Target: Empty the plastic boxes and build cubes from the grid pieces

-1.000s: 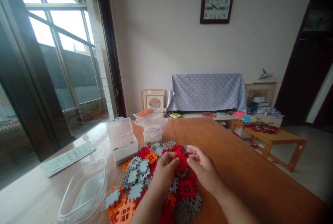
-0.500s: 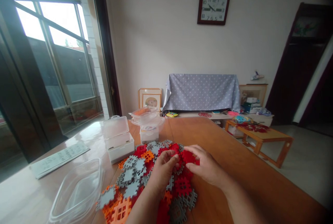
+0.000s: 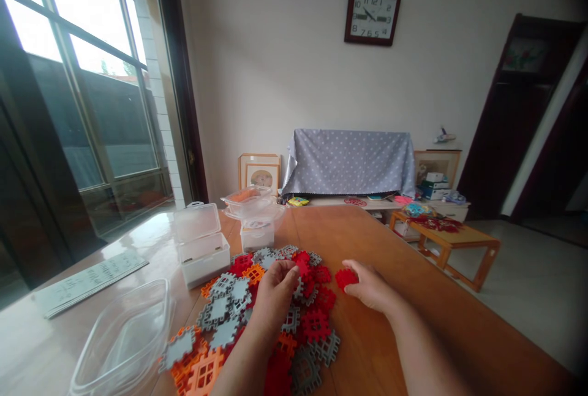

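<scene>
Red tile [image 3: 345, 279] juts left from right hand [image 3: 373, 286], axis unclear.

Red toothed tile [image 3: 346, 280] (partly hidden), held apart, just right of overlapping grey, red and orange tiles [image 3: 239, 291]

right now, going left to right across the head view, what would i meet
See-through tub, open white box, left hand, red piece, right hand, low wooden table.

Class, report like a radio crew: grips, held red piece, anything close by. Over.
Right grip holds red piece, right of the pile. Left grip over the pile, fingers curled; anything pinched unclear. Open white box beside the pile.
</scene>
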`<state>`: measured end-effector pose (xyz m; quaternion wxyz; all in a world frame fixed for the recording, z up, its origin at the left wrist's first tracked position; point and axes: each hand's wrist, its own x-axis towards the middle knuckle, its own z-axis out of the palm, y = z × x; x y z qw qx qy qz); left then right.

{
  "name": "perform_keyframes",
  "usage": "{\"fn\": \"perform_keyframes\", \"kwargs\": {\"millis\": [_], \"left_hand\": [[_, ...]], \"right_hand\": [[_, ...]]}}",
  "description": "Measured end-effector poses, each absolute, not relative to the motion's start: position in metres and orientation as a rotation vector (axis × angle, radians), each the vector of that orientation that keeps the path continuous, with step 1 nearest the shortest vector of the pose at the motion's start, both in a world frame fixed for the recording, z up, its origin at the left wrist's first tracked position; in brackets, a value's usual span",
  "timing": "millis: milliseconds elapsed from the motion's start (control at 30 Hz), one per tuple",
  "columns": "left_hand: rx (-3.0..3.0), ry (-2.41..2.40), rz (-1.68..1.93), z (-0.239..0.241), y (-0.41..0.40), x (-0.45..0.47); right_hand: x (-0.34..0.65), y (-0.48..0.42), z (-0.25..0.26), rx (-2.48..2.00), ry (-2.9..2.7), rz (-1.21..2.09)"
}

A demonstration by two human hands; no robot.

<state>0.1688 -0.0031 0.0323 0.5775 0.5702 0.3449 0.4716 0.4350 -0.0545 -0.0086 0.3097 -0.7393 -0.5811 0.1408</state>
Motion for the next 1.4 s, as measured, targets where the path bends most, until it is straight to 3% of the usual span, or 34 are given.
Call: {"fn": "perform_keyframes", "kwargs": {"millis": [633,933,1167,1400], "left_hand": [[1.351,0.832,1.177,0.034,-0.001,0.166],[1.563,1.069,1.364,0.027,0.007,0.161],[2.09,1.17,1.042,0.027,-0.006,0.162],[2.277,1.235,0.839,0.026,-0.008,0.163]], "right_hand": [[0.424,-0.056,0.004,-1.949,-1.558,0.225],[0.357,-0.057,0.017,-1.809,-1.83,0.074],[0.335,-0.052,0.015,-1.92,-2.005,0.297],[0.337,-0.048,0.008,-1.781,-1.977,0.31]]}}
